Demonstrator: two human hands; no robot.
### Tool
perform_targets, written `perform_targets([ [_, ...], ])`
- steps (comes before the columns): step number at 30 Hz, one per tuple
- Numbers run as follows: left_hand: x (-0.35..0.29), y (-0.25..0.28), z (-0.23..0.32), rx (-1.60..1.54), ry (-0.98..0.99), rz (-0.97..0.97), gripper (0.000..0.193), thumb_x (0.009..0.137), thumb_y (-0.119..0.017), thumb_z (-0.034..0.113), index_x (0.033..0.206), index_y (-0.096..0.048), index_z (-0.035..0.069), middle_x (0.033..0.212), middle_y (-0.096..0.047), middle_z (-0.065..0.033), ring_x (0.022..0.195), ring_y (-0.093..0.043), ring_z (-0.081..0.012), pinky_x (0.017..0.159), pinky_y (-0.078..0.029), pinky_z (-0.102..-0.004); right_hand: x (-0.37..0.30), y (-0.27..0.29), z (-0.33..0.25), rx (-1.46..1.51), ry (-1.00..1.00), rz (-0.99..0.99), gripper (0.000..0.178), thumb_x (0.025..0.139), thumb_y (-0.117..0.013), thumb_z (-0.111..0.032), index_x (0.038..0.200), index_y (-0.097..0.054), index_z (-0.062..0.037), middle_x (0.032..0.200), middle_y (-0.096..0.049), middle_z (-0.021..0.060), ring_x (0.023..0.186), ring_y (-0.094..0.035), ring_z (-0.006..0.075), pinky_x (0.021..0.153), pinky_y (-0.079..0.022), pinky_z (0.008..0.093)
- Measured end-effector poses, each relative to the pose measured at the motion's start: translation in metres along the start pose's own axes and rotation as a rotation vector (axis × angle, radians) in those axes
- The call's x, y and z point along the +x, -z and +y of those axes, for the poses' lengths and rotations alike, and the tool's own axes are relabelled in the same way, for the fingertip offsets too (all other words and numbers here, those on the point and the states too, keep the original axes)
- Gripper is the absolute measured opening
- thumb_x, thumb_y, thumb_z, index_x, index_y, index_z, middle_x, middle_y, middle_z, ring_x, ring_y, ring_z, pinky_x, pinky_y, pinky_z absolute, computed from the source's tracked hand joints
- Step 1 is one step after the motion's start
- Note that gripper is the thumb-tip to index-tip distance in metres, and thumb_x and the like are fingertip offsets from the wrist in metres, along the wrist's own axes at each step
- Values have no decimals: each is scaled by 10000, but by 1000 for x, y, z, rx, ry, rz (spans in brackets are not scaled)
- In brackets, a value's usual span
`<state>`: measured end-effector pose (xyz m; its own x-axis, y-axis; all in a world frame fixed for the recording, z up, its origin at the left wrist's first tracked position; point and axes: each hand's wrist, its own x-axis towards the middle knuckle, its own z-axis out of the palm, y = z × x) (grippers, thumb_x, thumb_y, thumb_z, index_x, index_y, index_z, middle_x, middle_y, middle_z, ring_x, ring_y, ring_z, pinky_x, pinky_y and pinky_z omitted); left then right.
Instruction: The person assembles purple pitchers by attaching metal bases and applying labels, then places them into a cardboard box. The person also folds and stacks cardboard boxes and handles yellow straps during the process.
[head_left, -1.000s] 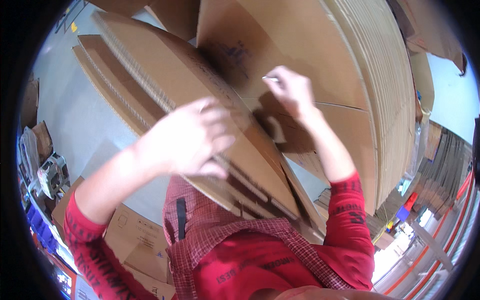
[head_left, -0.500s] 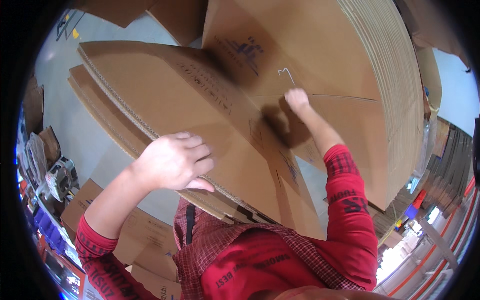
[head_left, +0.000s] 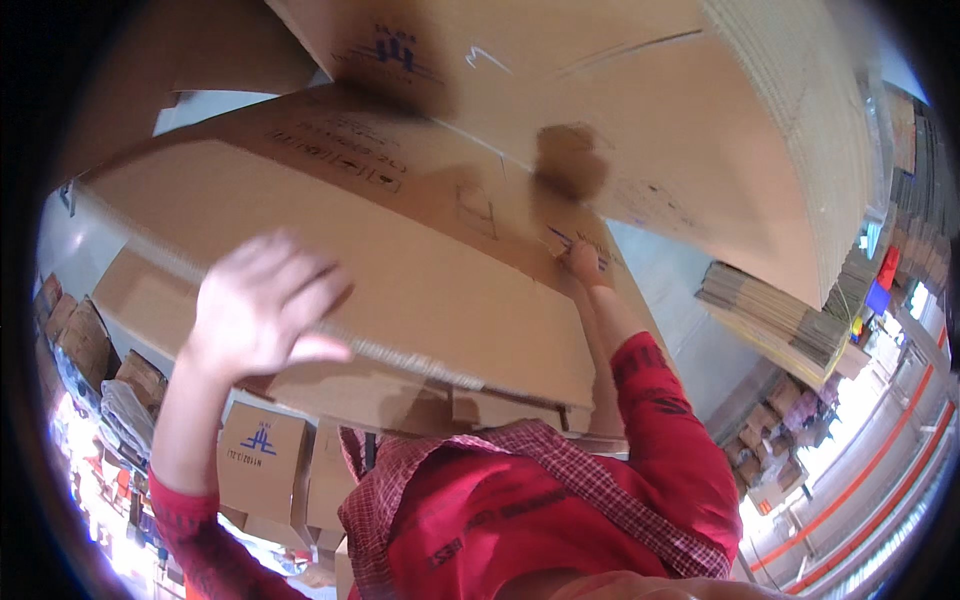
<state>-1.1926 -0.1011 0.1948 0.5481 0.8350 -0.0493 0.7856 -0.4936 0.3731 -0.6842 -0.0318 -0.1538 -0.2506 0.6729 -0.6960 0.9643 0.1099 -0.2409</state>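
Note:
A large folded cardboard carton lies slanted in front of me, with blue print and dark handwriting on its flaps. Over its near left edge hovers my left hand, blurred, fingers spread and thumb out, apparently holding nothing. My right hand is at the carton's right side, beside blue print, its fingers drawn together. Whatever those fingers may hold is hidden. A second flattened carton shows beneath the first. Behind them stands a thick stack of flattened cartons with a white scrawl on its front sheet.
A bundle of flat cardboard lies on the floor at right. At lower left stands a closed box with a blue logo. Plastic-wrapped goods sit at far left. Red-orange rails run along the right.
My left hand has come off the carton's edge and moved left. My right hand has dropped from the stack's front sheet to the folded carton, which now lies flatter. The view has shifted.

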Motion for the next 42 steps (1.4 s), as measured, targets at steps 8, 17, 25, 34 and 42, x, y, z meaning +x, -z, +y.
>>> perform_targets([
  [8,105,39,-32,373,86,520,588,848,-564,547,1175,-607,60,1296,-551,-127,1247,-483,-301,1086,-342,-469,-70,383,-284,586,656,205,119,900,-619,-167,908,-691,-74,698,-605,-21,550,-466,24,486,-342,177],
  [17,-5,-16,43,-267,220,195,516,764,-641,496,1095,-619,101,1092,-612,-74,1065,-584,-223,949,-427,-382,52,210,-370,-482,1089,344,167,873,-623,-192,800,-584,-48,771,-670,164,705,-662,357,609,-537,441],
  [25,-26,-23,51,-196,191,223,427,809,-614,444,1086,-572,121,1134,-578,-38,1106,-531,-215,1017,-381,-378,188,174,-313,-1232,1025,197,131,816,-574,-109,749,-686,-108,807,-705,95,774,-708,241,644,-573,385],
  [34,-44,-26,63,1,212,149,331,829,-591,428,1030,-611,167,1152,-603,5,1081,-559,-160,983,-404,-347,114,116,-133,-769,372,-47,171,808,-648,-239,783,-707,-80,868,-692,176,860,-675,343,754,-541,467],
  [42,-52,-30,68,80,193,144,212,778,-644,246,982,-651,189,1035,-665,23,903,-628,-128,824,-443,-318,25,-66,63,-15,-101,-25,293,750,-709,-326,804,-739,-39,805,-700,180,761,-686,356,709,-529,429],
])
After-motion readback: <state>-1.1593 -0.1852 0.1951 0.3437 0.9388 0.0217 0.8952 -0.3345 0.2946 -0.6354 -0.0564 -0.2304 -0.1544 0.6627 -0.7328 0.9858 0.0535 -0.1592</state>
